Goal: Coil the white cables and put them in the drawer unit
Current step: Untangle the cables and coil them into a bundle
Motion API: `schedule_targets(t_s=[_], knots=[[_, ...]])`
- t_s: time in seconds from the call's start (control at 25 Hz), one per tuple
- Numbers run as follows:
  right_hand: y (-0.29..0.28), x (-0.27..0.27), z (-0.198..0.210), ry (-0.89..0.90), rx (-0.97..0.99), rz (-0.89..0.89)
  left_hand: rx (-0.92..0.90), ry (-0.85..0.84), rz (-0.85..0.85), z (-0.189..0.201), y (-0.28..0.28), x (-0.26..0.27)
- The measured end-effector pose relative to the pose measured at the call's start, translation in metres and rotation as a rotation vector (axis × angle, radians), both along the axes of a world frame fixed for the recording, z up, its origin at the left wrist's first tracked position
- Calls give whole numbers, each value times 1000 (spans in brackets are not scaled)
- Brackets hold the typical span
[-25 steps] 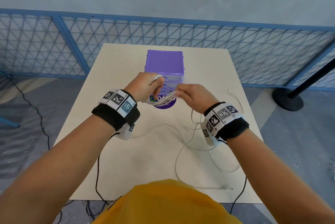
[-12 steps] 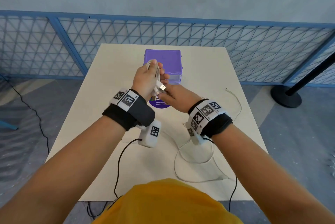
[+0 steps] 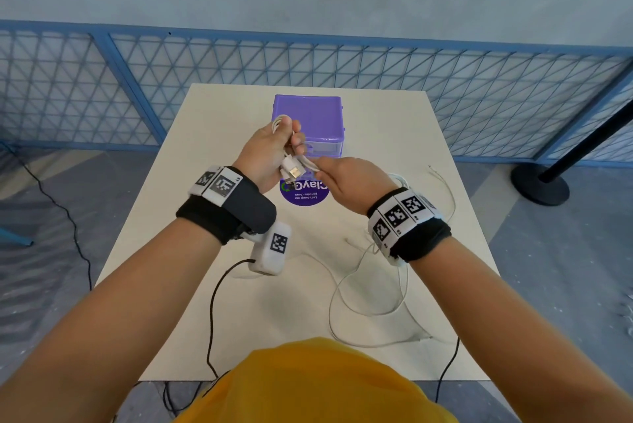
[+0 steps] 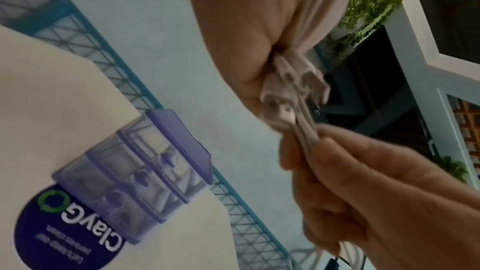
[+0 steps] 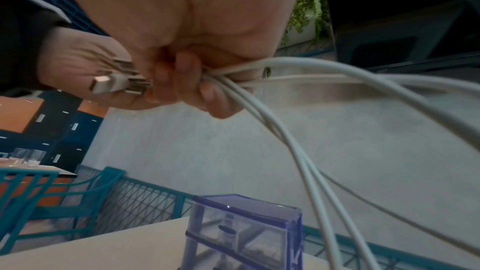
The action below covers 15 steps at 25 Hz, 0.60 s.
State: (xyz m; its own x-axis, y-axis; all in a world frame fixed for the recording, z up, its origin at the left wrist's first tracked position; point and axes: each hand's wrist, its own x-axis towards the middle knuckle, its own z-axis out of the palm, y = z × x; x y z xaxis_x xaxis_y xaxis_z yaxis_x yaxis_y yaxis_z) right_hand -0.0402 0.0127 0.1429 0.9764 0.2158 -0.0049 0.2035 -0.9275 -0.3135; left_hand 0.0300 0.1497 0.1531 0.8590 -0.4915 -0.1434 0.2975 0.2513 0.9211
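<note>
Above the cream table (image 3: 164,217), my left hand (image 3: 265,152) is closed around a bundle of white cables (image 3: 284,135), fingers and thumb wrapped over the loops, with a USB plug (image 3: 294,172) poking out below the palm; my right hand (image 3: 346,179) pinches the strands just beside that plug, thumb and fingers curled over them, as the right wrist view shows with several white leads (image 5: 298,145) fanning out past the fingertips. The bundle hangs in the air in front of the purple drawer unit (image 3: 315,114), which stands at the far middle of the table with its drawers apparently closed, behind a round purple sticker (image 3: 305,194). More white cable (image 3: 363,299) lies loose in wide curves on the table near my right forearm, one thin end (image 3: 442,176) trailing toward the right edge. I judge these leads to be light, soft and springy: the loops will want to unwind if the hold slackens, and the smooth jacket could slide through the fingers. The stiffest points are the plugs, so I reckon the best hold is across the gathered middle of the coil, plugs tucked in, with no sharp kinks beside the connectors
</note>
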Motion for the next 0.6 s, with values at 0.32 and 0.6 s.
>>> schedule_targets(t_s=[0.32,0.6], knots=[[-4,-2,18,-264,-249,67,606,-693,79,6,-5,0],[11,0,22,-431,98,133,588,-493,-126,14,-14,-16]])
